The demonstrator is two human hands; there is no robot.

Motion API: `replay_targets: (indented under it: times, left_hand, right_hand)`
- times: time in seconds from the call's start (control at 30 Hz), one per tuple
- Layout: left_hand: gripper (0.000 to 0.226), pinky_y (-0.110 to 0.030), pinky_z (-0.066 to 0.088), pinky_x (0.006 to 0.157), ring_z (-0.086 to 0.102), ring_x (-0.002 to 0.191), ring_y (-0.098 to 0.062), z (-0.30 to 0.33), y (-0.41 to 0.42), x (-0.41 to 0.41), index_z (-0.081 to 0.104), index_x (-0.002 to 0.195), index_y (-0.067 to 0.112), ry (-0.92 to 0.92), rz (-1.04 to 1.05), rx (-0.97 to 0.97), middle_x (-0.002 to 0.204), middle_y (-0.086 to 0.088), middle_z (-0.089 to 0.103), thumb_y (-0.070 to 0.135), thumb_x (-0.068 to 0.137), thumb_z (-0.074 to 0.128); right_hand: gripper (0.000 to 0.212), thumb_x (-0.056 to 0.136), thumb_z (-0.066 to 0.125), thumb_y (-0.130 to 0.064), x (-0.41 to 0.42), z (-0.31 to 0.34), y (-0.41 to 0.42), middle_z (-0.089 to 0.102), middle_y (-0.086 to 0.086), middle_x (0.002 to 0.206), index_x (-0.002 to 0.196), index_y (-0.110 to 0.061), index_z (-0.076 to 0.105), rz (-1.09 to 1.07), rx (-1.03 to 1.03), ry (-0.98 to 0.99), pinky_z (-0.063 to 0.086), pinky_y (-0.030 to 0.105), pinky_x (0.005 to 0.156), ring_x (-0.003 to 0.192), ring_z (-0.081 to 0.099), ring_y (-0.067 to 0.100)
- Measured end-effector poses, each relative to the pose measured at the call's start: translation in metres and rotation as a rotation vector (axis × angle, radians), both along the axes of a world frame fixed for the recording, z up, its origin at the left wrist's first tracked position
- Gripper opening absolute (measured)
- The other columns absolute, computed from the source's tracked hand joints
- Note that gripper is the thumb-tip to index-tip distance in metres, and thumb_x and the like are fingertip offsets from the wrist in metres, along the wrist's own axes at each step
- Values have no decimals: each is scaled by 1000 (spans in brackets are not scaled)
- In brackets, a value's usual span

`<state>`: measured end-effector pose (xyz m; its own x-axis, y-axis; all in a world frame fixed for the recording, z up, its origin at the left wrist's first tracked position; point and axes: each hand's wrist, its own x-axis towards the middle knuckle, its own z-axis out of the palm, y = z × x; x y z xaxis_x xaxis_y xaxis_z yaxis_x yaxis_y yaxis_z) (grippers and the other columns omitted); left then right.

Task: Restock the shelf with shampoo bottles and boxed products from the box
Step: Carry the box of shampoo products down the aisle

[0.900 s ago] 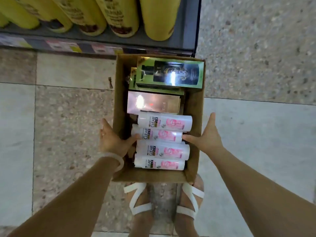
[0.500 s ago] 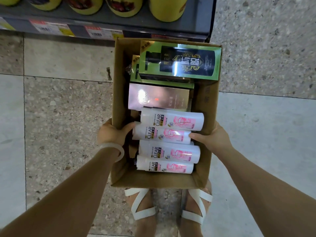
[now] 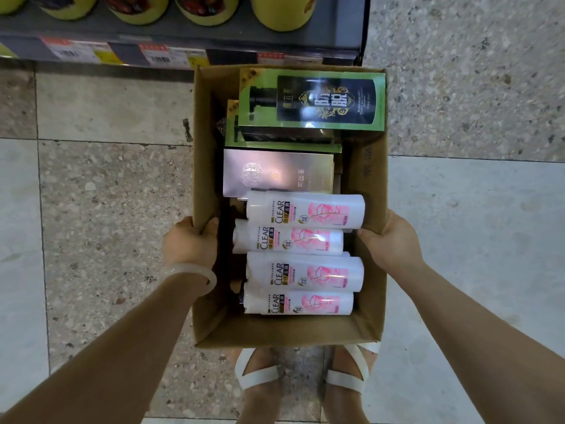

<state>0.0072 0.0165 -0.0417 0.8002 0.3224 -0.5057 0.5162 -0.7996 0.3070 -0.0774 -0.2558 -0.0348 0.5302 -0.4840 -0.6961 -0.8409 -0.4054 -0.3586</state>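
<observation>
Item: open cardboard box (image 3: 287, 333), held at frame centre above a speckled tile floor (image 3: 107, 194); two feet in white strap sandals (image 3: 345, 377) show just below its near wall at 6 o'clock. Left hand (image 3: 189, 243), at 9 o'clock of the box, grasps the left wall, thumb hooked over the rim to the inside, fingers on the outside; a pale bangle (image 3: 191, 276) sits on that wrist. Right hand (image 3: 388, 240), at 3 o'clock of the box, grasps the right wall likewise, thumb inside beside the bottles. Contents, near end: four white shampoo bottles (image 3: 302, 272) with pink labels marked CLEAR, lying on their sides crosswise, caps toward 9 o'clock, packed touching one another in a row. Contents, middle: one silvery-pink boxed product (image 3: 276, 172), flat, touching the farthest bottle. Contents, far end at 12 o'clock: green boxed product (image 3: 312, 99) printed with a black pump bottle, lying on top of a second green box (image 3: 284, 145) of which only an edge shows. Beyond the box, at 12 o'clock: grey shelf (image 3: 183, 41) with price tags (image 3: 159, 55) along its front edge, carrying a row of yellow bottles (image 3: 208, 9), only their lower parts in view.
</observation>
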Motion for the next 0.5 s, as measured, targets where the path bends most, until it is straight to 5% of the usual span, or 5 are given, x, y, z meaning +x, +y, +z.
replay_targets:
  times: [0.2,0.5]
  left_hand:
    - [32,-27,35,50,51,55,-27,52,-19,-15,60,71,0,4,-53,-1,57,-11,55,29,85,61]
    - [33,-22,26,45,45,47,-23,189,-73,-19,52,59,9,-52,-148,-53,48,0,45,27,84,63]
  right_hand:
    - [14,89,57,-18,-8,60,-24,66,13,88,98,-8,59,51,12,-5,47,33,69,80,61,29]
    - [10,87,59,-22,-43,197,-73,51,-9,65,85,-24,49,-7,-97,-83,35,25,52,64,50,17]
